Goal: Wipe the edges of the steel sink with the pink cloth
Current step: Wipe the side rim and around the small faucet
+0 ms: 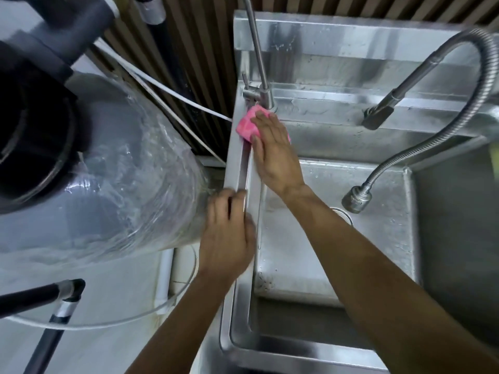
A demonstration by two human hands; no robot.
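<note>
The steel sink (237, 163) fills the right half of the view, its left rim running from near to far. A pink cloth (247, 124) lies on the far end of that left rim, just below the base of a thin tap. My right hand (272, 152) presses flat on the cloth, fingers stretched over it, and covers most of it. My left hand (229, 233) rests on the same rim nearer to me, fingers laid over the edge, holding nothing loose.
A thin steel tap (256, 49) rises at the rim's far left corner. A flexible hose faucet (421, 85) arches over the wet basin (324, 238). A large clear water bottle (113, 171) stands close beside the sink's left edge. White tubes (172, 95) run behind.
</note>
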